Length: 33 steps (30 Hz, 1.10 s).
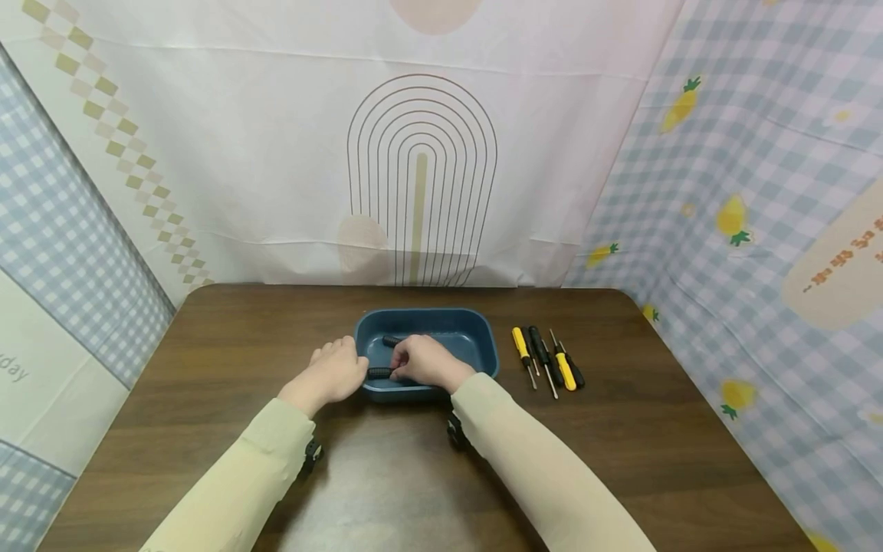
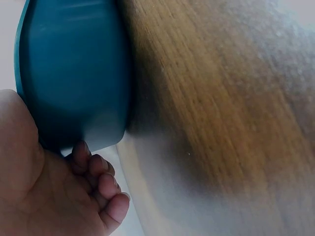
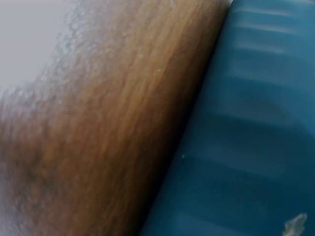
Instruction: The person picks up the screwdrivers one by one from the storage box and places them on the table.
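Note:
A blue rectangular plastic bin (image 1: 428, 393) sits on the table. My right hand (image 1: 426, 360) reaches down into it, with thumb and forefinger pinching the end of a short black ribbed piece (image 1: 379, 373) near the left front corner. Another black piece (image 1: 391, 341) lies farther back in the bin, partly covered by that hand. My left hand (image 1: 333, 370) holds the bin's left end, thumb at the rim. In the left wrist view its fingers (image 2: 108, 184) curl below the bin's end wall (image 2: 78, 73). The right wrist view shows only the bin's outer side (image 3: 246, 137) and the table, no fingers.
To the right of the bin, several screwdrivers lie side by side, among them a yellow-handled one (image 1: 520, 343) and a black-handled one (image 1: 538, 346). The brown wooden table (image 1: 386, 491) ends at a white cloth backdrop (image 1: 290, 153); checked cloth hangs at both sides.

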Motion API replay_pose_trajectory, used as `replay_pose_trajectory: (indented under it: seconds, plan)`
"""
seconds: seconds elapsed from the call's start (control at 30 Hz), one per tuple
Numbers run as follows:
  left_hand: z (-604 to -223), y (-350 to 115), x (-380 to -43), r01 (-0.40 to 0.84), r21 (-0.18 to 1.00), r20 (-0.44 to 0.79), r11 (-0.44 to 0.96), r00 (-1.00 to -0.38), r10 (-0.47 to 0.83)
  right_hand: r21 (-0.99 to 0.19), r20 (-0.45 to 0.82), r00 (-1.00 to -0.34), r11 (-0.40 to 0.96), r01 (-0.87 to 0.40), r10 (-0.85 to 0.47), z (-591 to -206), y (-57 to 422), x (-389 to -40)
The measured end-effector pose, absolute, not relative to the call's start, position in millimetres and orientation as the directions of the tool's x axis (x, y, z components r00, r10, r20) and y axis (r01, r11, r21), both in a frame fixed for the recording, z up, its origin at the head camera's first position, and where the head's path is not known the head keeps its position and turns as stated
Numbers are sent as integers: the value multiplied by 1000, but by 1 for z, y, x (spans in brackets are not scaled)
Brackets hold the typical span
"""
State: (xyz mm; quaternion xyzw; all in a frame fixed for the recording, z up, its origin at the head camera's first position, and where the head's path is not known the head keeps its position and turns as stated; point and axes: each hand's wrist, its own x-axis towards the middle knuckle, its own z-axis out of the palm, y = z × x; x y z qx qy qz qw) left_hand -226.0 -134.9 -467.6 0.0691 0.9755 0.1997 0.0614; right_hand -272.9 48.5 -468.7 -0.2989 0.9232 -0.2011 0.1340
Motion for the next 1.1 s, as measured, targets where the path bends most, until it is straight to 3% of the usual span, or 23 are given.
replay_pose_trajectory:
  seconds: [0.57, 1.1]
  plan:
    - [-468, -135, -226, 106, 399, -98, 911, -983, 157, -422, -84, -803, 751, -508, -591, -465, 75, -280]
    - [-468, -136, -226, 99, 399, -101, 911, -983, 151, -639, 70, -888, 663, -391, -455, -427, 120, -284]
